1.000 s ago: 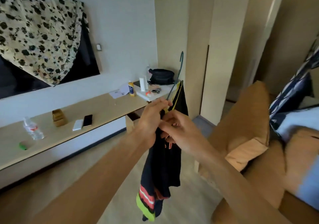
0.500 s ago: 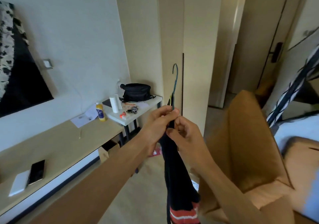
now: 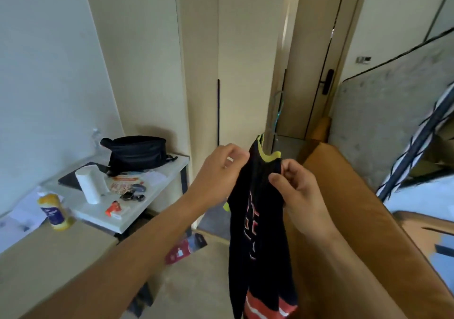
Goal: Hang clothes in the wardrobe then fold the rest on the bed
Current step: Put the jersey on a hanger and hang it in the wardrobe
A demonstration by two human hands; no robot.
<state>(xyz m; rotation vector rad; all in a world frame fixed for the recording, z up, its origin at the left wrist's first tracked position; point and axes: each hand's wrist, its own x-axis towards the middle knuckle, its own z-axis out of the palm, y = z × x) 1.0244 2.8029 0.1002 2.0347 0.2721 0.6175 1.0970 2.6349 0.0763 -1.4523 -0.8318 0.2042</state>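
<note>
Black jersey (image 3: 260, 232) held up before the shut wardrobe (image 3: 245, 60).
The tall beige wardrobe stands behind a white side table (image 3: 137, 211), which has a black bag (image 3: 137, 151) at its back edge. The jersey, yellow at the collar, hangs in the air in front of the doors. The left hand (image 3: 221, 168) pinches one shoulder of it and the right hand (image 3: 297, 190) pinches the other, fingers curled. A thin, blurred hanger hook (image 3: 277, 117) rises above the collar.

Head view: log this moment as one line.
shirt: black, not yet hung | left hand: grips shirt | right hand: pinches near collar | hanger: hook above collar, blurred | wardrobe: closed, ahead
</note>
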